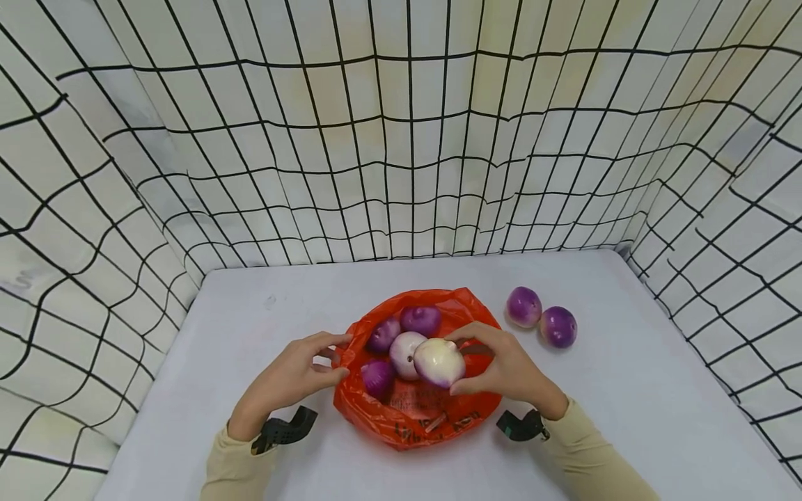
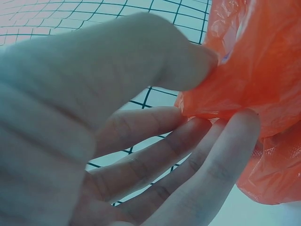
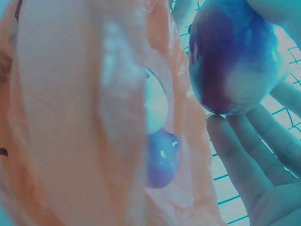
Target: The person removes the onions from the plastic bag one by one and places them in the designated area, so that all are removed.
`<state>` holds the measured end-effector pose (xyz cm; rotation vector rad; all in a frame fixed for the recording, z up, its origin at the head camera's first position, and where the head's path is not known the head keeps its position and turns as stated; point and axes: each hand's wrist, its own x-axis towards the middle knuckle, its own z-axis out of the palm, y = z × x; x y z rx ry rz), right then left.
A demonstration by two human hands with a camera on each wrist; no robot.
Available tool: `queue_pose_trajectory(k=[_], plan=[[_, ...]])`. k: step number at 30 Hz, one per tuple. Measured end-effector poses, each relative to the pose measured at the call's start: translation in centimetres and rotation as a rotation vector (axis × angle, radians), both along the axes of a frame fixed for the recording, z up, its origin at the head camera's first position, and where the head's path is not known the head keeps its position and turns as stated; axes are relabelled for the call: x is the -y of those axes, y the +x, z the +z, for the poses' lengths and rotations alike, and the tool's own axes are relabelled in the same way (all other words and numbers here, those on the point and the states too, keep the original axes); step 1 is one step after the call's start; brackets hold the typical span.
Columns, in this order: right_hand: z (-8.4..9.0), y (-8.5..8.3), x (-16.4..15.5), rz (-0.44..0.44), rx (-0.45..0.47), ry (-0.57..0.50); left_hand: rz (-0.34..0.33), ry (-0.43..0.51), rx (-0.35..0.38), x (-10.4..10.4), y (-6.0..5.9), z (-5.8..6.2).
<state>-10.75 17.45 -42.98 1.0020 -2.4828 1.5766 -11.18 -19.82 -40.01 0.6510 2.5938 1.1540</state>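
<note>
My right hand (image 1: pixel 510 365) grips a pale onion (image 1: pixel 441 362) with a purple underside between thumb and fingers, above the red plastic bag (image 1: pixel 413 431). In the right wrist view, that onion (image 3: pixel 235 61) looks dark purple beside the bag's wall. At the bag's left rim, my left hand (image 1: pixel 294 376) holds the plastic, thumb and fingers on either side of a fold (image 2: pixel 221 96). Inside the bag lie a whitish onion (image 1: pixel 404 353), partly behind the held one, and several purple onions, one (image 1: pixel 378 379) near the left hand and one (image 1: pixel 421 319) at the back.
Two purple onions, one (image 1: pixel 523 307) slightly behind the other (image 1: pixel 559 327), sit on the white table (image 1: pixel 626 390) right of the bag. Black netting (image 1: pixel 410 167) over pale walls surrounds the table's back and sides. Each wrist wears a dark camera mount (image 1: pixel 288 426).
</note>
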Motion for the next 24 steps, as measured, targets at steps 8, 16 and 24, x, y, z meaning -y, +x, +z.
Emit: queue_pose_trajectory(k=[8, 16, 24], plan=[[0.7, 0.2, -1.2, -0.03, 0.09, -0.079, -0.001, -0.001, -0.015, -0.1, 0.0, 0.0], [1.6, 0.4, -2.8, -0.114, 0.137, -0.09, 0.002, -0.007, -0.012, 0.0, -0.1, 0.0], [1.9, 0.4, -4.6, -0.17, 0.135, -0.116, 0.003, -0.004, -0.006, 0.0, -0.1, 0.0]])
